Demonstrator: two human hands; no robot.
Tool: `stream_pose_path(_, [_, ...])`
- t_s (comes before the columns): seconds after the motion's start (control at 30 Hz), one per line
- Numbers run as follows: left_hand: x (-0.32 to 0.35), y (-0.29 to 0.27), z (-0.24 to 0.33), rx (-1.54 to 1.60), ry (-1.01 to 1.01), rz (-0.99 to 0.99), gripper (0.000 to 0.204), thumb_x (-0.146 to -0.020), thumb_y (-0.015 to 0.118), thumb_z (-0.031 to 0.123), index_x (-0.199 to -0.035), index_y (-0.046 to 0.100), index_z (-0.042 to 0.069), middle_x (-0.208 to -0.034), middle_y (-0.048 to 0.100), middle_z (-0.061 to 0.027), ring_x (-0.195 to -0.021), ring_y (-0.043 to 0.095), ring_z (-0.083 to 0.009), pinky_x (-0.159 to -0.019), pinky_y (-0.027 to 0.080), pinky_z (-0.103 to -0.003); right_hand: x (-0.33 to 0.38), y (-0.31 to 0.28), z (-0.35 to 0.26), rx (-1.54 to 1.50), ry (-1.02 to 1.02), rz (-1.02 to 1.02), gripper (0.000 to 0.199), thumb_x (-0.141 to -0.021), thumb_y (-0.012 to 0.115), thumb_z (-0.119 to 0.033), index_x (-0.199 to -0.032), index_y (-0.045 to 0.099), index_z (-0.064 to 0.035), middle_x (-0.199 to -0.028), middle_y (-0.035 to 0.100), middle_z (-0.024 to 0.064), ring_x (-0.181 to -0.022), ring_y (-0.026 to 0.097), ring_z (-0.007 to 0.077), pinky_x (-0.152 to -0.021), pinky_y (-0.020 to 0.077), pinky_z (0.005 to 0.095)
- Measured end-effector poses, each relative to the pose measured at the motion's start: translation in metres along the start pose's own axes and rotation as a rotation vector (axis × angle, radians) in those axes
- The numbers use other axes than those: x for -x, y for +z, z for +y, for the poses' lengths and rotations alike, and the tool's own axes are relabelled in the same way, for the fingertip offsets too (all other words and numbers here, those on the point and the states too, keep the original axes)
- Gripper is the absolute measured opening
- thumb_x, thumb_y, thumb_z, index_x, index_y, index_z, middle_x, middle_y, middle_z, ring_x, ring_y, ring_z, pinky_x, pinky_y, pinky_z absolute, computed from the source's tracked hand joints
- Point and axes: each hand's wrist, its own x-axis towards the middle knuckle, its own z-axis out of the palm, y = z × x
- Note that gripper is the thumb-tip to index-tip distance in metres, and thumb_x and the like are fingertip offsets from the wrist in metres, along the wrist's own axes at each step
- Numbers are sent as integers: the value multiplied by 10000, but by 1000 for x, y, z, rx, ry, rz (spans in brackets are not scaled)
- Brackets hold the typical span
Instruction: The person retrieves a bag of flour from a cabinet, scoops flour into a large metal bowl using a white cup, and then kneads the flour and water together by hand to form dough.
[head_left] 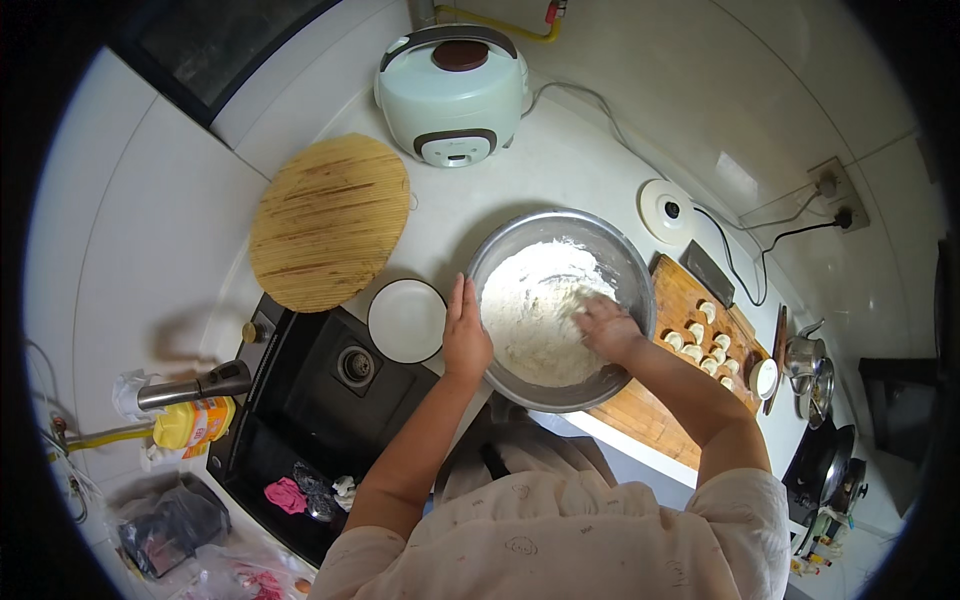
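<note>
The right hand [603, 327] is sunk curled into the flour [540, 310], fingertips buried (their grip cannot be told), while the left hand [464, 335] lies flat, fingers together, against the outer rim of the steel bowl [625, 262] between the white plate [405, 320] and the wooden board [680, 300].

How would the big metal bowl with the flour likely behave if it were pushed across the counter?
The metal bowl would probably slide easily: its outside looks smooth and so does the white counter. With its rounded sides it may rock or spin, which could be why the left hand rests on its rim. The flour, where the right hand works, likely adds weight.
</note>
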Motion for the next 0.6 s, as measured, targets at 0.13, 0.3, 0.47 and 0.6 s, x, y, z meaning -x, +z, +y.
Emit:
stream_pose_path(0.13, [-1,2,2,6,-8,17,611,-728,425,-127,-1315,316,7,-1386,291,-147,-1237,343,-317,-1000,332,-338,15,4,-29,96,191,-254,488,-783,559,-191,-1254,428,-176,-1323,331,152,-1166,405,331,-939,401,421])
stream_pose_path(0.3, [-4,1,5,12,-7,1,600,-721,422,-134,-1300,338,0,-1383,296,-148,-1235,345,-320,-997,333,-337,-24,10,-69,-146,-189,44,483,-739,579,-122,-1210,474,-150,-1269,383,166,-1130,435,321,-878,444,400])
stream_pose_path(0.47, [-2,0,5,12,12,-7,591,-719,418,-137,-1291,353,-4,-1379,301,-155,-1233,346,-319,-994,335,-335,-60,9,-7,-59,116,345,449,-738,586,-109,-1178,494,-123,-1243,388,148,-1162,399,334,-957,381,381])
stream_pose_path(0.6, [-2,0,5,31,-11,4,588,-721,412,-140,-1291,353,-6,-1380,299,-158,-1233,345,-320,-994,334,-339,-9,18,-13,-65,311,6,421,-797,486,-91,-1210,467,-168,-1329,331,107,-1151,425,316,-952,372,421])
